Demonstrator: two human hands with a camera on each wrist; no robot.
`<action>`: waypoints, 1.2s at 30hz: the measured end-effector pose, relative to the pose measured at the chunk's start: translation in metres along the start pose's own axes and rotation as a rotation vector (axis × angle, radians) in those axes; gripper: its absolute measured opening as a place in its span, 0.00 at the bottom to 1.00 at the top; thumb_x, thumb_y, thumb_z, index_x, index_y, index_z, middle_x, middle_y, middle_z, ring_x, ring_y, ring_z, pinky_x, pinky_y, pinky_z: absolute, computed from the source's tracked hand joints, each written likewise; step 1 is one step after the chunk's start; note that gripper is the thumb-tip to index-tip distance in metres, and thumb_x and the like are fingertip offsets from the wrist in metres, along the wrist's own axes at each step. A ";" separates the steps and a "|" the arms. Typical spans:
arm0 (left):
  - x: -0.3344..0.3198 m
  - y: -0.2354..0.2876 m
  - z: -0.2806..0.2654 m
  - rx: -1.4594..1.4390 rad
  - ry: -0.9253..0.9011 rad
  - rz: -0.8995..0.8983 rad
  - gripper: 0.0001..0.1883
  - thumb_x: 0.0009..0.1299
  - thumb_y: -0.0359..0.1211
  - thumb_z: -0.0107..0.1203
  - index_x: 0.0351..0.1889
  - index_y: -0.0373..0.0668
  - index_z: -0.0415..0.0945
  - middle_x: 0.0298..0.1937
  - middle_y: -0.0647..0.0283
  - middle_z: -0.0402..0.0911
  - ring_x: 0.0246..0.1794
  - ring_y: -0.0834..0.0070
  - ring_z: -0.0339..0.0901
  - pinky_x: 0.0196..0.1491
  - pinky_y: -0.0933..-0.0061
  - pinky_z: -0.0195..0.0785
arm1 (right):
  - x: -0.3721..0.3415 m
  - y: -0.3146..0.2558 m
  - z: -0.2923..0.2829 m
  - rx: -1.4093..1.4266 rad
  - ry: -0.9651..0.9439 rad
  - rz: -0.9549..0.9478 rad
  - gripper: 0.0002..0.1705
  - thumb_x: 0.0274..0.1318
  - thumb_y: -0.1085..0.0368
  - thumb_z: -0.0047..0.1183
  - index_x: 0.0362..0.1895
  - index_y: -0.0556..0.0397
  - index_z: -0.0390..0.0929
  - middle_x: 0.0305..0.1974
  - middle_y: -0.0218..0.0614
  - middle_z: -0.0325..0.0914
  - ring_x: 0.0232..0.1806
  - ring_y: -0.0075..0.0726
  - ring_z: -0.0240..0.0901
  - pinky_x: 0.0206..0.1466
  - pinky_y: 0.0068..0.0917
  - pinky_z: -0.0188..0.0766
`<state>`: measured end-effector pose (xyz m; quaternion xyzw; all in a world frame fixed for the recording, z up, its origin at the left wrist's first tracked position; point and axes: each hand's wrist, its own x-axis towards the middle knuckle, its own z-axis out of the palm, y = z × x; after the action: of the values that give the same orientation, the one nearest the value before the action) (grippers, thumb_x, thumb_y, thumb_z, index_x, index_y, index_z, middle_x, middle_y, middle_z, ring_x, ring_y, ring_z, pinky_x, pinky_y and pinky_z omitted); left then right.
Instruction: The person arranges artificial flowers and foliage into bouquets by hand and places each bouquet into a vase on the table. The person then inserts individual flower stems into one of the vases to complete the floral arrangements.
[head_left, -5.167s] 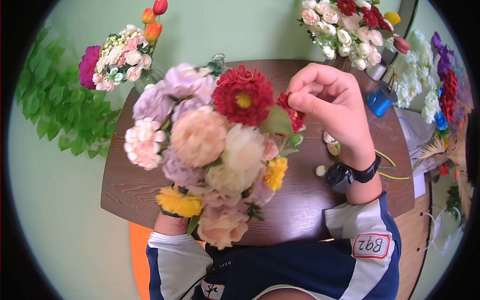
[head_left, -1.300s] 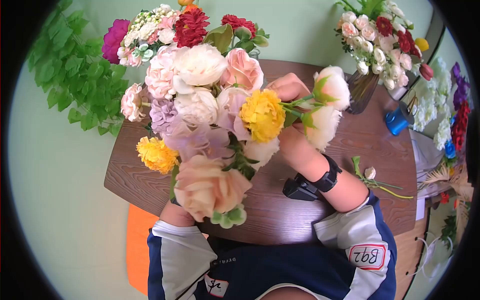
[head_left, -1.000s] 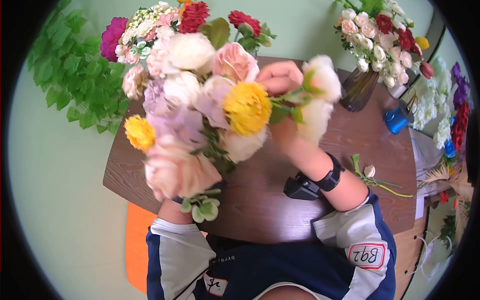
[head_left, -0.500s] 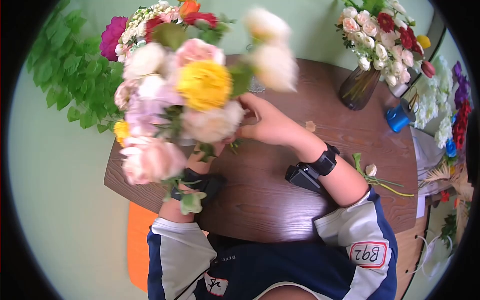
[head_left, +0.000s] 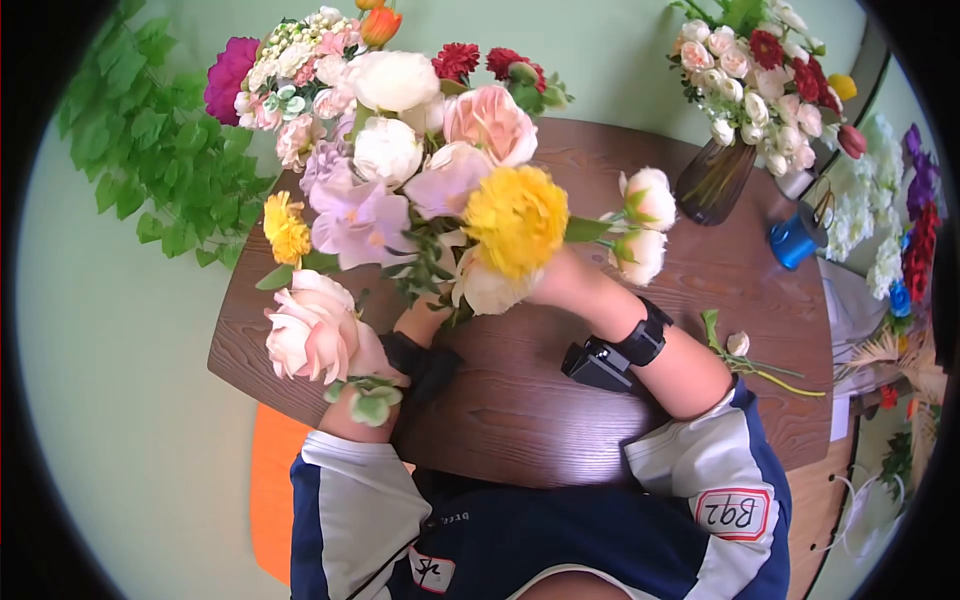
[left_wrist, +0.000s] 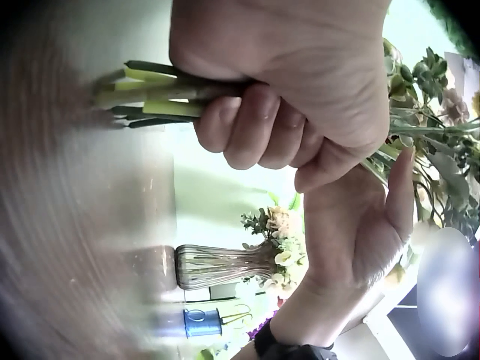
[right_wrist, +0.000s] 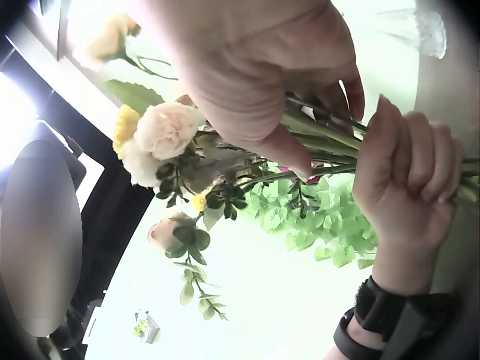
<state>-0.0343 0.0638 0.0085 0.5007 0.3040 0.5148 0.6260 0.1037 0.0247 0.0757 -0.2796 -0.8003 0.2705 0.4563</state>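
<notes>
A large mixed bouquet, with a yellow flower (head_left: 516, 220), a pale pink rose (head_left: 318, 328) and white and lilac blooms, hides most of both hands in the head view. In the left wrist view the left hand (left_wrist: 285, 82) grips the bundled stems (left_wrist: 161, 97), whose cut ends stick out past the fist. The right hand (right_wrist: 262, 82) is above the left hand in the bouquet, its fingers and thumb curled round the stems (right_wrist: 322, 135) just below the blooms. Two white flowers (head_left: 640, 225) stick out at the bouquet's right side.
A dark vase (head_left: 714, 182) of flowers stands at the table's back right, beside a blue spool (head_left: 797, 237). Loose stems with a small white bud (head_left: 738, 344) lie on the table's right. More flowers (head_left: 300, 60) stand behind the bouquet, and green leaves (head_left: 150, 130) hang on the left.
The bouquet has swung left and then back right, its blooms turning. The right hand has left the white flowers' stems and moved lower, behind the yellow flower. The red blooms sit further back.
</notes>
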 end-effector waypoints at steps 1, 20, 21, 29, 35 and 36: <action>-0.022 -0.001 -0.009 0.018 0.005 0.008 0.09 0.69 0.36 0.45 0.29 0.44 0.68 0.15 0.74 0.56 0.12 0.84 0.49 0.17 0.83 0.43 | -0.001 0.003 0.003 0.069 0.039 0.037 0.34 0.42 0.58 0.60 0.52 0.57 0.60 0.44 0.48 0.70 0.47 0.53 0.69 0.47 0.38 0.66; 0.011 -0.006 0.013 0.298 0.170 0.182 0.10 0.70 0.38 0.45 0.28 0.44 0.67 0.15 0.73 0.58 0.12 0.83 0.51 0.18 0.82 0.43 | -0.045 0.014 0.011 -0.005 -0.014 -0.081 0.27 0.43 0.60 0.56 0.49 0.54 0.66 0.43 0.43 0.71 0.47 0.50 0.68 0.50 0.37 0.65; -0.002 -0.009 0.010 0.313 0.180 0.191 0.11 0.70 0.38 0.45 0.28 0.44 0.67 0.15 0.73 0.59 0.12 0.83 0.51 0.18 0.82 0.44 | -0.044 0.014 0.014 -0.008 -0.018 -0.087 0.27 0.43 0.60 0.56 0.49 0.54 0.66 0.43 0.43 0.71 0.47 0.49 0.68 0.50 0.36 0.65; -0.038 -0.009 -0.010 0.424 0.221 0.261 0.11 0.70 0.38 0.44 0.27 0.44 0.67 0.15 0.73 0.59 0.12 0.83 0.52 0.18 0.81 0.44 | -0.031 0.024 0.026 -0.057 -0.022 -0.126 0.24 0.43 0.61 0.54 0.48 0.53 0.69 0.43 0.41 0.72 0.47 0.48 0.68 0.51 0.36 0.64; 0.010 -0.015 0.023 0.476 0.184 0.291 0.12 0.70 0.38 0.44 0.27 0.44 0.67 0.15 0.73 0.60 0.12 0.83 0.52 0.18 0.81 0.44 | -0.021 0.033 0.040 -0.138 0.009 -0.100 0.22 0.43 0.61 0.53 0.47 0.52 0.71 0.43 0.40 0.72 0.48 0.46 0.68 0.52 0.35 0.64; -0.040 -0.018 -0.001 0.486 0.181 0.297 0.12 0.70 0.39 0.44 0.27 0.44 0.67 0.15 0.73 0.60 0.13 0.83 0.53 0.18 0.81 0.44 | -0.016 0.035 0.044 -0.149 0.012 -0.097 0.22 0.43 0.61 0.53 0.47 0.52 0.71 0.43 0.39 0.73 0.48 0.46 0.68 0.52 0.35 0.64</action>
<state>-0.0410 0.0267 -0.0140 0.6269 0.3962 0.5556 0.3761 0.0787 0.0306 0.0234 -0.2754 -0.8280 0.1860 0.4516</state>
